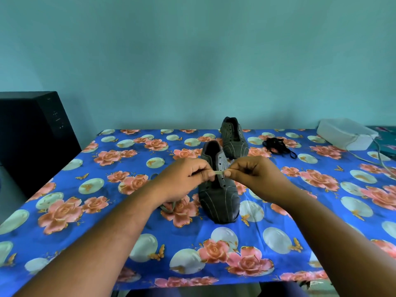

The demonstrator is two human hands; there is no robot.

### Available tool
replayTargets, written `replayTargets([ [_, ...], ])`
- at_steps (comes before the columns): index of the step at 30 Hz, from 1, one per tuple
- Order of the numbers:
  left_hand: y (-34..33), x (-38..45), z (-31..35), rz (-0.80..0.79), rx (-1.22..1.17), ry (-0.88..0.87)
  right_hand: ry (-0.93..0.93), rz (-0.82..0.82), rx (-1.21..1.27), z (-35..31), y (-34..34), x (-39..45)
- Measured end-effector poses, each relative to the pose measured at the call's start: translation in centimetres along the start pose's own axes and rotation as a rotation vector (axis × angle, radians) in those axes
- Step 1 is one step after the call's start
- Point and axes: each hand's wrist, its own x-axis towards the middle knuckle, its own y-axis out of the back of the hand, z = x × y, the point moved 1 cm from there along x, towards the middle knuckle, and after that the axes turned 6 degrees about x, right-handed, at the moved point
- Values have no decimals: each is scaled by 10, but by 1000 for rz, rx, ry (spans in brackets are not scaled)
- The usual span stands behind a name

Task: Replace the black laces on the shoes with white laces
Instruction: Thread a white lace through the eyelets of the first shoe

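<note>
A dark grey shoe (218,198) with bare eyelets lies mid-table, toe toward me. A second grey shoe (234,139) stands behind it, also without laces. My left hand (184,179) and my right hand (255,175) hover over the near shoe and pinch a short stretch of white lace (219,172) between thumbs and forefingers. More of that lace trails under my left hand, showing on the cloth (168,207). A heap of black laces (277,145) lies to the right of the far shoe.
The table wears a blue floral cloth (107,189). A black box (32,138) stands off the left edge. A white box (347,133) with a cable sits at the back right corner. A teal wall rises behind.
</note>
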Motion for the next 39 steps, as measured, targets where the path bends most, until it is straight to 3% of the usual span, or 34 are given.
replayTargets([
  [4,2,-9,-16,22,-15,74,-125,55,52,6,5,-13],
  [7,2,-15,-27,61,-61,135,-202,250,249,4,-7,-14],
  [13,-5,-15,-18,140,-186,102,-226,509,1009,-20,-49,9],
  [15,-1,-16,-15,166,-193,89,-227,611,1146,-26,-47,16],
  [19,13,-24,-29,167,-102,117,-180,809,1177,-21,-8,21],
  [25,25,-35,-58,174,-32,192,-213,1009,971,3,55,5],
  [28,22,-33,-66,175,68,195,-262,923,759,14,53,0],
  [32,11,-27,-49,-35,200,171,-277,524,367,13,19,0],
  [36,9,-28,-33,-144,70,201,-276,101,233,4,-5,-7],
  [39,10,-30,-30,-124,-76,215,-303,56,188,1,-7,-11],
])
